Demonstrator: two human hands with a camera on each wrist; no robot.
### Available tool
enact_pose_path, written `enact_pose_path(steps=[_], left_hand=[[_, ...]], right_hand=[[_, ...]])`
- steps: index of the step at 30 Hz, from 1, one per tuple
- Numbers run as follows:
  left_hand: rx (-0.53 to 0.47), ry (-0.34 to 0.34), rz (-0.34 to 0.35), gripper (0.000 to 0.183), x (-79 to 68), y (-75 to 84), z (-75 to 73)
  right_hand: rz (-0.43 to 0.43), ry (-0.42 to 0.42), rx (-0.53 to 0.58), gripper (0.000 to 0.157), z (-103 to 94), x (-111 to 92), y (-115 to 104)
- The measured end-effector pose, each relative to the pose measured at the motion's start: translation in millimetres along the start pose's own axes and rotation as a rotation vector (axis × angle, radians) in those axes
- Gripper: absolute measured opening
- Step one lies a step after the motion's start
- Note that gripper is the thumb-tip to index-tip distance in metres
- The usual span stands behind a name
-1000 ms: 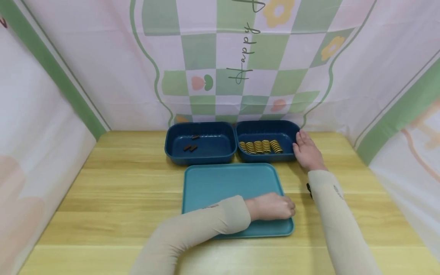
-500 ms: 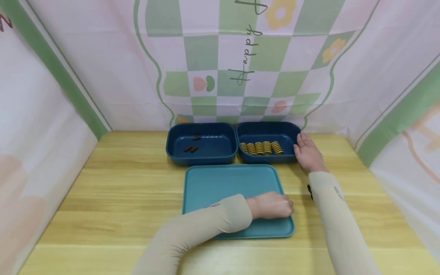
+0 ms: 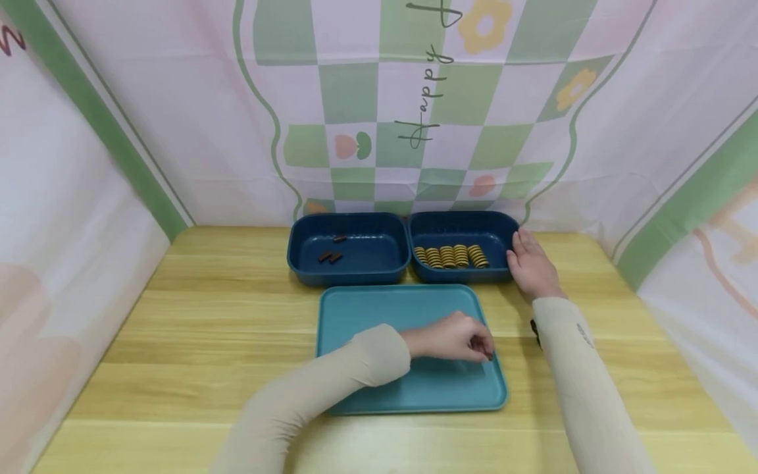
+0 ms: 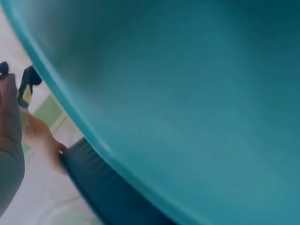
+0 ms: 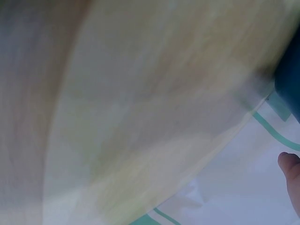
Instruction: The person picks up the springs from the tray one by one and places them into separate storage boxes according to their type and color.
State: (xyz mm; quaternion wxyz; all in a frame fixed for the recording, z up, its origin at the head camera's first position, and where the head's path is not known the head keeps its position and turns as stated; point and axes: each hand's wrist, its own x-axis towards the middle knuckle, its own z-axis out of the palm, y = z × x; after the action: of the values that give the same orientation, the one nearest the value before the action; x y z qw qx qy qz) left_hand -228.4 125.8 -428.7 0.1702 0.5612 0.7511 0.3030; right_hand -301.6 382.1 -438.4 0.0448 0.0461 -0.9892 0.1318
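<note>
In the head view my left hand (image 3: 453, 337) is bent over the right part of the teal tray (image 3: 379, 299), thumb and fingers pinching a small dark brown piece (image 3: 489, 357). Most of that piece is hidden by the fingers. My right hand (image 3: 534, 266) rests with straight fingers along the right end of the right blue bin (image 3: 468, 224). Several yellow-and-black striped rolls (image 3: 454, 257) lie in a row inside that bin. The left blue bin (image 3: 379, 243) contains three small dark brown pieces (image 3: 335, 257). The left wrist view shows mostly the teal tray (image 4: 178, 117).
Both bins stand side by side at the back of the wooden table (image 3: 237, 316), against a patterned cloth backdrop (image 3: 349, 85). The tray lies just in front of them. Cloth walls (image 3: 77, 164) also close in the left and right sides.
My left hand has lifted and drawn back slightly left and away from the tray's right edge, turning so the brown piece shows at its fingertips. My right hand stays at the bin.
</note>
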Motion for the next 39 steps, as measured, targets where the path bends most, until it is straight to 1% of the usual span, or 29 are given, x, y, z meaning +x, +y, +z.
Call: enact_pose_path(steps=[2,4,6,7,8,10,13,16,20,22,24,26,28,30,34,36,39], left_hand=[[-0.260,0.069,-0.064,0.010,-6.7,-3.9,-5.0],[-0.551,0.141,-0.134,0.012,-14.3,-7.0,-10.5],[-0.811,0.218,-0.180,0.015,-22.0,-9.7,-16.4],[-0.915,0.253,-0.194,0.016,-25.9,-11.1,-19.5],[-0.995,0.283,-0.207,0.018,-29.7,-12.3,-22.7],[-1.111,0.333,-0.219,0.021,-36.7,-13.7,-29.9],[-1.187,0.398,-0.239,0.024,-46.6,-14.6,-41.2],[-1.238,0.448,-0.243,0.023,-55.7,-16.6,-51.4],[-1.282,0.502,-0.219,0.015,-67.8,-20.5,-62.8],[-1.321,0.540,-0.211,0.013,-72.9,-20.9,-67.9],[-1.397,0.577,-0.202,0.014,-76.8,-19.7,-72.6],[-1.493,0.613,-0.189,0.016,-78.8,-17.5,-76.7],[-1.590,0.640,-0.175,0.024,-79.7,-15.1,-80.1],[-1.651,0.671,-0.166,0.030,-80.1,-12.6,-83.0],[-1.682,0.735,-0.173,0.027,-81.4,-12.2,-85.9],[-1.689,0.760,-0.176,0.021,-82.8,-14.9,-87.0],[-1.653,0.785,-0.186,0.017,-86.1,-21.1,-91.1]], right_hand=[[0.001,0.002,0.001,0.057,-0.5,1,1],[-0.003,0.005,-0.002,0.057,-0.9,1,1],[-0.006,-0.002,-0.007,0.057,-0.9,2,2],[-0.008,-0.007,-0.006,0.057,-0.9,2,2],[-0.009,-0.010,-0.009,0.057,-0.8,1,2],[-0.008,-0.017,-0.006,0.057,-0.3,1,3],[-0.003,-0.024,0.001,0.058,0.6,1,4],[-0.001,-0.026,0.008,0.059,1.3,1,5],[0.000,-0.028,0.005,0.059,1.9,0,5],[0.000,-0.029,0.005,0.059,2.1,0,5],[0.001,-0.032,0.003,0.059,2.2,0,6],[0.003,-0.037,0.006,0.059,1.6,0,5],[0.005,-0.033,0.004,0.059,0.7,0,5],[0.004,-0.035,0.002,0.059,-0.5,0,4],[0.002,-0.047,-0.003,0.059,-1.4,0,1],[0.004,-0.052,-0.003,0.059,-1.2,0,1],[0.005,-0.047,-0.002,0.059,-0.4,1,0]])
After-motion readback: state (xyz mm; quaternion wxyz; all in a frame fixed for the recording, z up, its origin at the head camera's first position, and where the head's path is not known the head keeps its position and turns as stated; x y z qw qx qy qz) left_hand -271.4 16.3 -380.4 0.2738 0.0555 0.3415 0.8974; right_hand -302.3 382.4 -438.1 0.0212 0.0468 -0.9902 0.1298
